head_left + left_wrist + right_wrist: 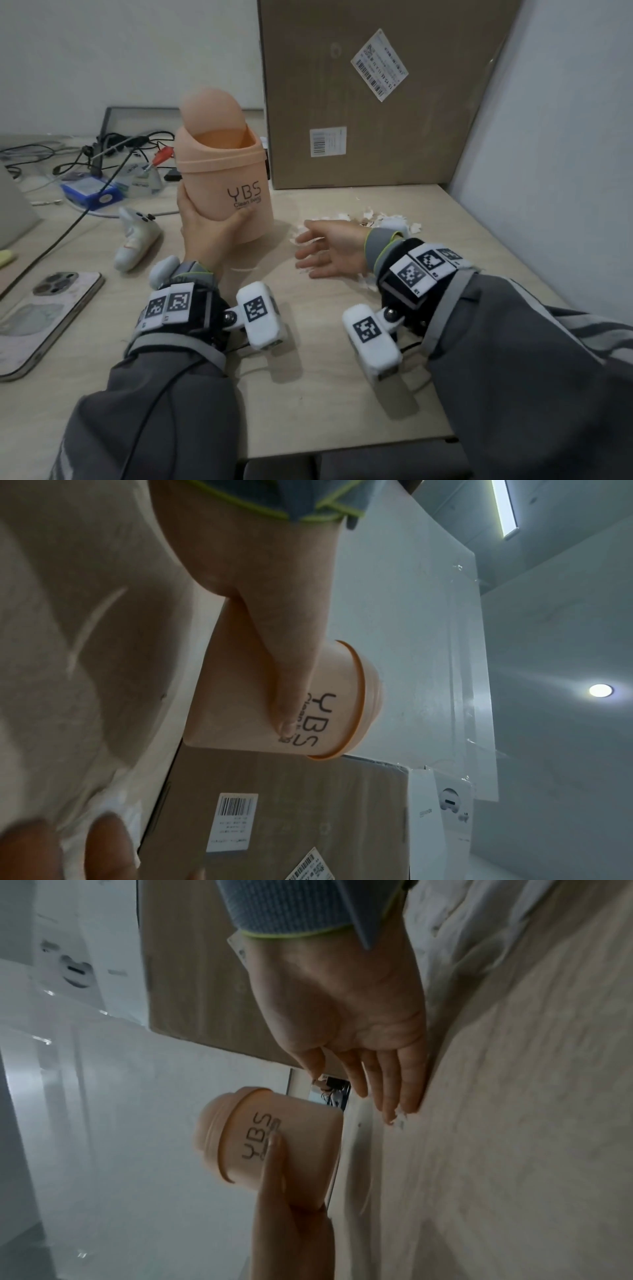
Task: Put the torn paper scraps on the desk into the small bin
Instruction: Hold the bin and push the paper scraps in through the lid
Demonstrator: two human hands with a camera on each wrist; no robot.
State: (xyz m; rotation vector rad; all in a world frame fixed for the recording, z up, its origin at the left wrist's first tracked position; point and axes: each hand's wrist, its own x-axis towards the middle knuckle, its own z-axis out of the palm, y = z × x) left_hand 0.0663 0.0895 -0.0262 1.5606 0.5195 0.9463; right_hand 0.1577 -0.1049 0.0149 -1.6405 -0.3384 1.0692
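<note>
While left hand (205, 229) wraps round small bin (224, 178), right hand (329, 250) flat, holding nothing; fast sweep could blow light paper scraps (376, 217) off desk (308, 394)

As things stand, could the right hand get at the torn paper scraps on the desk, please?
Probably yes. The right hand lies open on the desk among the paper scraps, its fingers flat at a scrap, with nothing between; the left hand holds the bin aside.

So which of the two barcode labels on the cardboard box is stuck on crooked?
The upper label, near the cardboard box's top right; it sits tilted, while the smaller lower label is stuck on straight.
</note>
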